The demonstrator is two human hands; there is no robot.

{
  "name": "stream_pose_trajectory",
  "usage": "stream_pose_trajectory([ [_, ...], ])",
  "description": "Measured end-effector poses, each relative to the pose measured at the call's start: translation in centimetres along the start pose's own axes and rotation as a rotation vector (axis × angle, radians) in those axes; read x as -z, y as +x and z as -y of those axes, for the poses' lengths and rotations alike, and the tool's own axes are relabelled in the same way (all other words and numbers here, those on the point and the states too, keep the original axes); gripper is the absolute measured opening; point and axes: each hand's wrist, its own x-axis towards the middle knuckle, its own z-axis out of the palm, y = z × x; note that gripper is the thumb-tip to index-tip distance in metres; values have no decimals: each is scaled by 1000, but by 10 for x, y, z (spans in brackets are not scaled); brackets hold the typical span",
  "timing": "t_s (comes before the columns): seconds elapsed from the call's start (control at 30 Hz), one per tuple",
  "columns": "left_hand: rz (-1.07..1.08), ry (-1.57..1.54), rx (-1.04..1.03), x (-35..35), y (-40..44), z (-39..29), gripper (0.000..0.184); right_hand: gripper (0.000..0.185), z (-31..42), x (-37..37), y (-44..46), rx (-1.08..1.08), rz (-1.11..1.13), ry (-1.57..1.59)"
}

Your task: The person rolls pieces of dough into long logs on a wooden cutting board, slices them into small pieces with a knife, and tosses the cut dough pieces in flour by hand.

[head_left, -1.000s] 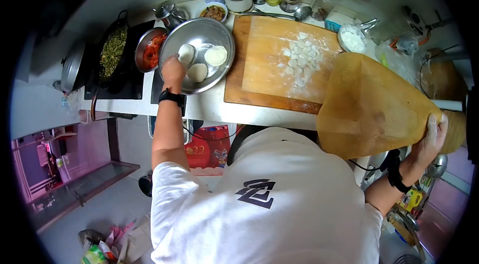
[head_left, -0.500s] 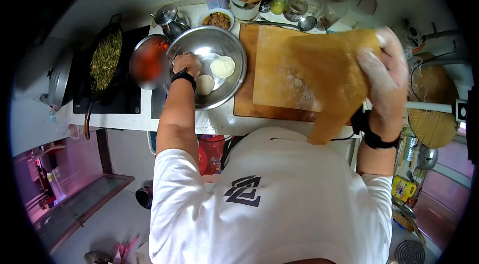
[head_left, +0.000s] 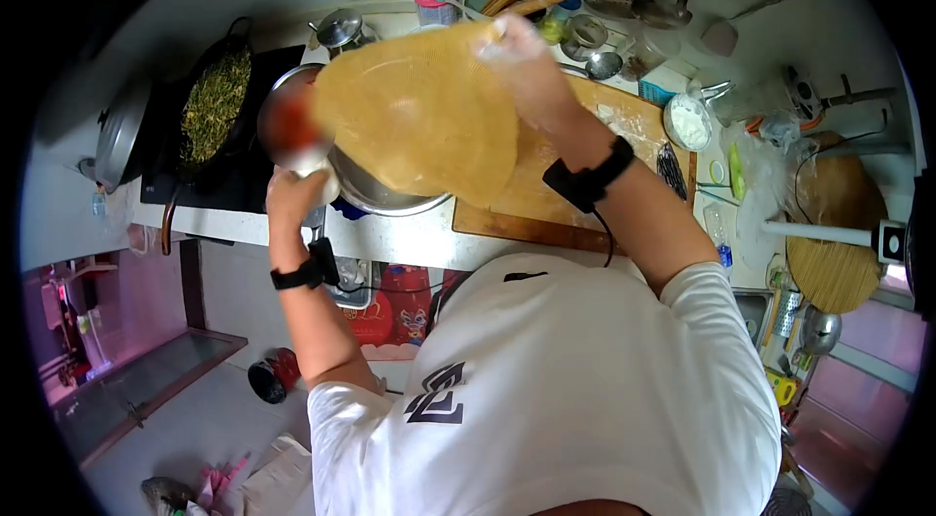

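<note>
My right hand (head_left: 526, 67), whitened with flour, grips the edge of a yellow, finely textured sheet (head_left: 419, 106) that looks like a steamer cloth. The sheet hangs over the large steel bowl (head_left: 390, 208) and hides most of it. At the bowl's left side, my left hand (head_left: 292, 196) has its fingers closed on a white lump of dough (head_left: 324, 178), partly hidden by the hand. Just above it stands a smaller metal bowl (head_left: 270, 92) with blurred red food (head_left: 294, 121) inside. To the right lies a floury wooden board (head_left: 546, 184).
A black pan (head_left: 216, 106) of chopped greens sits on the stove at left. Behind are a lidded steel pot (head_left: 339, 28), a pink-lidded tub (head_left: 435, 1) and a ladle (head_left: 604, 64). A bowl of white powder (head_left: 688, 122) stands right of the board.
The sheet has swung left from over the board to over the large bowl with my right hand. My left hand has come out of the bowl to its left side with dough.
</note>
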Motion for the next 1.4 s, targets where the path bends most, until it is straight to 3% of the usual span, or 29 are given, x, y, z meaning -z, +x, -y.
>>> stream_pose_trajectory([
  [0.07,27,-122,84,2,-10,22,53,13,-66,19,0,-183,86,-94],
  [0.1,58,-244,159,0,-15,32,50,16,-104,30,-1,-195,139,-429],
  [0.17,165,-510,221,-5,-27,39,44,19,-116,29,-3,-200,193,-766],
  [0.23,240,-666,241,-8,-42,28,42,26,-86,3,-12,-617,370,-885],
  [0.27,276,-714,233,-16,-40,39,40,26,-98,-5,-10,-619,369,-884],
  [0.33,316,-882,217,-18,-50,16,40,30,-120,-28,-5,-621,641,-917],
  [0.37,353,-863,210,-15,-51,9,40,30,-122,-39,-4,-619,637,-918],
  [0.43,374,-897,187,-20,-48,4,39,29,-102,-63,-11,-689,697,-522],
  [0.47,393,-930,169,-21,-47,3,39,29,-106,-59,-9,-690,689,-521],
  [0.53,429,-937,156,-21,-45,-4,38,30,-100,-52,-5,-106,655,-1284],
  [0.57,416,-940,156,-21,-45,-8,38,26,-96,-46,0,-315,585,-1394],
  [0.6,405,-942,152,-20,-44,-12,38,26,-94,-38,-3,-317,571,-1392],
  [0.67,409,-936,132,-25,-40,-15,38,18,-94,-22,-11,-60,276,-1400],
  [0.73,424,-927,121,-30,-38,-17,39,15,-97,-18,-23,49,294,-1415],
  [0.8,450,-886,111,-36,-32,-23,39,16,-101,-23,-39,234,547,-1210],
  [0.87,494,-912,59,-42,-27,-41,37,21,-105,-31,-46,-216,952,-1190],
  [1.0,536,-955,-14,-57,-25,-85,38,26,-111,-17,-66,-106,873,-1283],
  [1.07,579,-946,-20,-70,-31,-107,39,26,-88,6,-81,217,552,-1102],
  [1.13,581,-740,-108,-90,-40,-130,40,21,-65,49,-98,296,344,-978],
  [1.17,617,-615,-191,-103,-46,-143,42,17,-48,71,-114,56,257,-1097],
  [1.23,584,-275,-416,-129,-62,-170,42,14,-66,147,-157,170,61,-1135],
  [1.27,559,-93,-557,-140,-73,-188,41,11,-83,190,-186,197,35,-1329],
  [1.33,376,231,-914,-182,-85,-194,39,16,-65,223,-230,76,-331,-1429],
  [1.37,326,393,-954,-207,-87,-194,35,16,-54,233,-244,79,-329,-1419],
  [1.4,345,517,-936,-218,-96,-203,24,22,-39,237,-256,-178,-270,-1433],
])
